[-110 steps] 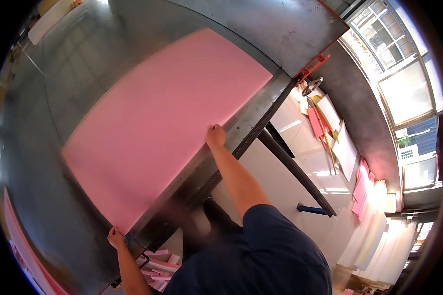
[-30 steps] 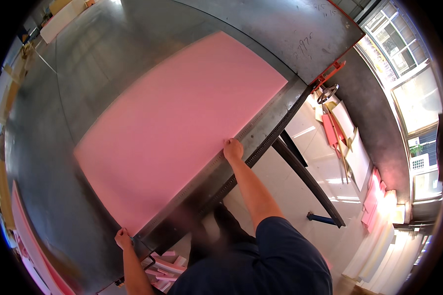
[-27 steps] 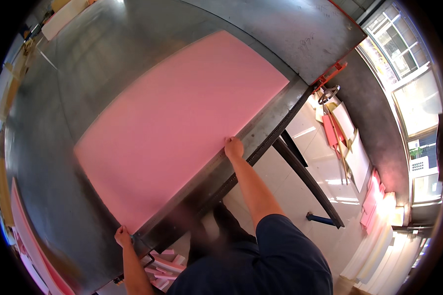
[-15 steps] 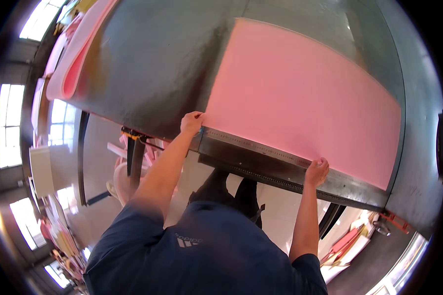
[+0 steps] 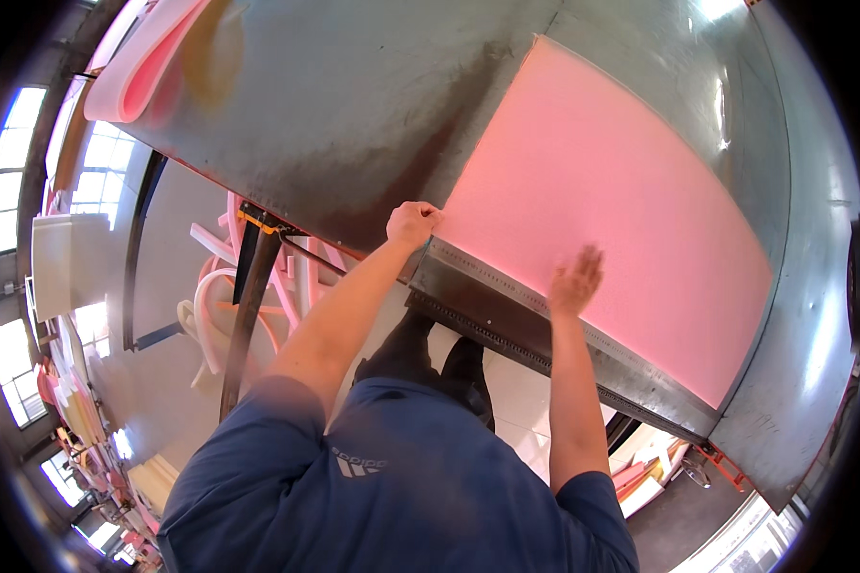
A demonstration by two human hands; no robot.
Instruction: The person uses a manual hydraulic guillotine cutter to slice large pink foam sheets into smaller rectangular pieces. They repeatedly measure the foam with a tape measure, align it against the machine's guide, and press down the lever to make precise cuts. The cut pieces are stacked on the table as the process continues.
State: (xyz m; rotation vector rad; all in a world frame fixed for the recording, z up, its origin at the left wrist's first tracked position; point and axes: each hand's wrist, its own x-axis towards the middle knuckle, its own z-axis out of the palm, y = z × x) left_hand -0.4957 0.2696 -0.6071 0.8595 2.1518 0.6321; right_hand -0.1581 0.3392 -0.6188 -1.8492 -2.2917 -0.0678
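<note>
A large pink foam sheet (image 5: 621, 205) lies flat on a grey metal table (image 5: 354, 105). Its near edge runs along a metal ruler strip (image 5: 487, 270) at the front of the table. At the sheet's near left corner, my left hand (image 5: 413, 223) is closed, with the corner pinched between thumb and fingers. My right hand (image 5: 575, 280) is over the sheet near the front edge, fingers stretched out and slightly blurred. Whether its palm presses on the foam I cannot tell.
A folded pink foam piece (image 5: 143, 72) hangs over the table's far left edge. Curled foam offcuts (image 5: 215, 306) lie below, beside a dark table leg (image 5: 250, 325). A raised metal side (image 5: 831, 315) bounds the right. More foam scraps (image 5: 645, 477) sit under the table at the lower right.
My right hand has let go of the sheet's near edge, opened and moved left and farther onto the foam. My left hand stays at the corner. The view has turned somewhat.
</note>
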